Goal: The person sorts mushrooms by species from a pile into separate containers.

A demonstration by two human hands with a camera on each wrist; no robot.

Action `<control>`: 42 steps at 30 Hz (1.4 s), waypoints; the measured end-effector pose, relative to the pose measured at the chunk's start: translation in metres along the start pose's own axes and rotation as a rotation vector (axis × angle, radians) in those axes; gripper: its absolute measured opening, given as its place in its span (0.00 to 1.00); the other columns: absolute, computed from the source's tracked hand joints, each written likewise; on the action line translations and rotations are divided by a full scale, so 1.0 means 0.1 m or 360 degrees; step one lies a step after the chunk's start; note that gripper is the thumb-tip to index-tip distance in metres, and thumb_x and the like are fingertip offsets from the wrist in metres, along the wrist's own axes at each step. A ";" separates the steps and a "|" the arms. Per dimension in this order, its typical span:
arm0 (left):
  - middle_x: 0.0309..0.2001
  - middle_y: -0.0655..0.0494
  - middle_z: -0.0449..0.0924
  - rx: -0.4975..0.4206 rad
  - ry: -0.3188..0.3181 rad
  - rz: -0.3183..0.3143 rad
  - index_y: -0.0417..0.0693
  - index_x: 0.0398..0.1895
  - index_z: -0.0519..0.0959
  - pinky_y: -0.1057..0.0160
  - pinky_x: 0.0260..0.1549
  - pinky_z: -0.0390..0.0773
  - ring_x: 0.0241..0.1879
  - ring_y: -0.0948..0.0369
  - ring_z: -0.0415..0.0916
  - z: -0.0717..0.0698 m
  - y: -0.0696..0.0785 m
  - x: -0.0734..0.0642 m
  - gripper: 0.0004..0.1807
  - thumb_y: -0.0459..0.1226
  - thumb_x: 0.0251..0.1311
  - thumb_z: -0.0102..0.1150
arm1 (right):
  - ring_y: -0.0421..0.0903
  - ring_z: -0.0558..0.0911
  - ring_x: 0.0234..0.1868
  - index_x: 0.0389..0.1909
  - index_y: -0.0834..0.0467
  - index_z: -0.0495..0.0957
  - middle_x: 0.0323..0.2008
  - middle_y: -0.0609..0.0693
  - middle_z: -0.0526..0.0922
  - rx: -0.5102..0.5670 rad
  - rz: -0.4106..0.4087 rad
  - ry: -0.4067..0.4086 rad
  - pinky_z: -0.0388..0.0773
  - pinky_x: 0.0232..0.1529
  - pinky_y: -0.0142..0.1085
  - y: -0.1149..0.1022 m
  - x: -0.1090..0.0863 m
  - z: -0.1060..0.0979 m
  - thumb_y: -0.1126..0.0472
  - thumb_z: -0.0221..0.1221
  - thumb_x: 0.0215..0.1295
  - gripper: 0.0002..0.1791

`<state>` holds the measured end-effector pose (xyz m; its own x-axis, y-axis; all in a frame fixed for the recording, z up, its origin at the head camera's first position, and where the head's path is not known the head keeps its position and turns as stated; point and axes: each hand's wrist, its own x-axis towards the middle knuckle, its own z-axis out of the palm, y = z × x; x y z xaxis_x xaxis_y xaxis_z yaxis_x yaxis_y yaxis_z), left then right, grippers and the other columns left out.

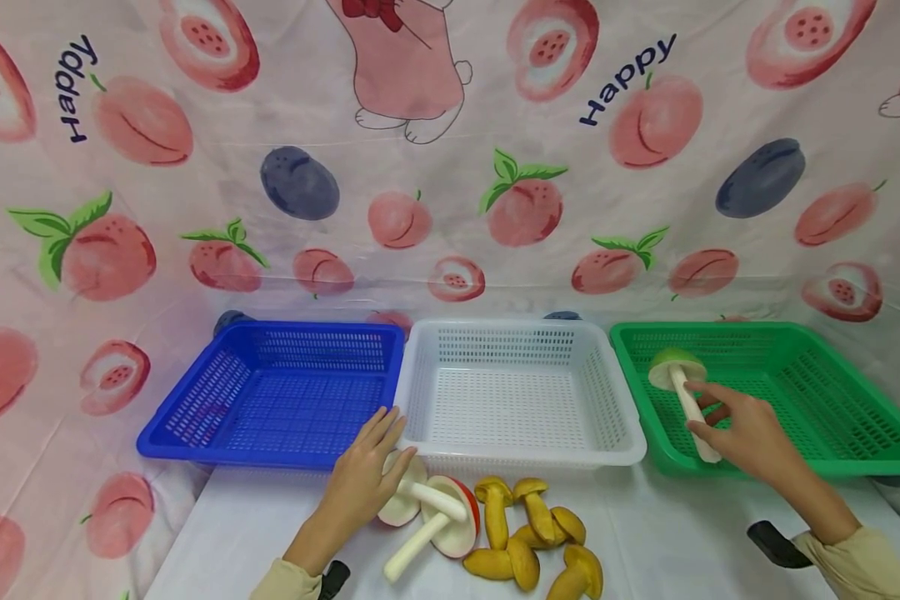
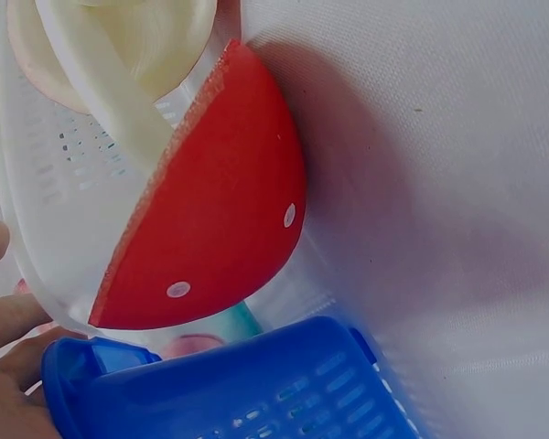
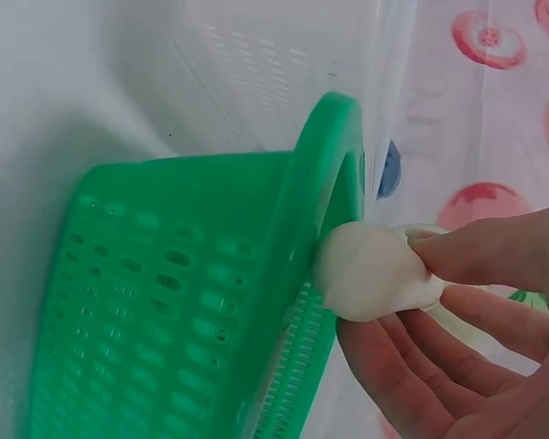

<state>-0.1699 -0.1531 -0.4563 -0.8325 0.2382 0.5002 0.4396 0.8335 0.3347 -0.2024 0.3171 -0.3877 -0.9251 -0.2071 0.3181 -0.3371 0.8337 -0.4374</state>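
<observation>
In the head view my right hand pinches the white stem of a toy mushroom with a green cap, held tilted over the near left part of the green basket. The right wrist view shows the stem's rounded end between thumb and fingers, right at the basket's rim. My left hand, its fingers extended, lies where the blue basket and white basket meet. Beneath and beside it are two red-capped mushrooms with white stems, one partly hidden by the hand. The left wrist view shows a white-dotted red cap.
Several yellow-brown toy mushrooms lie on the white tablecloth, right of the red-capped ones. The three baskets stand side by side, with a fruit-print cloth hanging behind them.
</observation>
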 end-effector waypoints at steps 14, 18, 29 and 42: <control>0.59 0.50 0.65 -0.0004 0.0023 0.0023 0.41 0.54 0.72 0.49 0.50 0.66 0.61 0.53 0.57 0.00 0.01 0.00 0.25 0.47 0.56 0.53 | 0.54 0.78 0.30 0.53 0.69 0.67 0.35 0.64 0.76 0.0070 0.0110 -0.0125 0.72 0.19 0.35 0.15 0.14 0.14 0.68 0.62 0.48 0.29; 0.59 0.50 0.65 0.0003 0.0027 0.0028 0.41 0.54 0.72 0.49 0.50 0.67 0.61 0.53 0.57 0.01 0.00 0.00 0.25 0.47 0.56 0.53 | 0.54 0.78 0.30 0.53 0.70 0.66 0.34 0.65 0.77 0.0072 0.0136 -0.0163 0.73 0.19 0.36 0.24 0.17 0.22 0.68 0.61 0.48 0.28; 0.59 0.50 0.66 0.0013 0.0024 0.0027 0.42 0.54 0.72 0.50 0.50 0.67 0.61 0.54 0.57 0.01 0.00 -0.01 0.25 0.48 0.56 0.52 | 0.56 0.79 0.30 0.51 0.72 0.67 0.33 0.66 0.77 0.0107 0.0195 -0.0287 0.75 0.22 0.40 0.36 0.18 0.39 0.67 0.62 0.48 0.28; 0.58 0.49 0.66 0.0010 0.0043 0.0012 0.42 0.53 0.72 0.49 0.49 0.68 0.61 0.53 0.58 0.01 0.02 -0.01 0.25 0.47 0.56 0.53 | 0.47 0.78 0.22 0.49 0.75 0.66 0.32 0.67 0.77 0.0114 0.0303 -0.0510 0.74 0.19 0.37 0.46 0.29 0.51 0.68 0.60 0.48 0.26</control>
<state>-0.1685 -0.1510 -0.4568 -0.8197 0.2314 0.5240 0.4439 0.8347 0.3259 -0.2542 0.3233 -0.4418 -0.9763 -0.2107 -0.0489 -0.1545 0.8373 -0.5245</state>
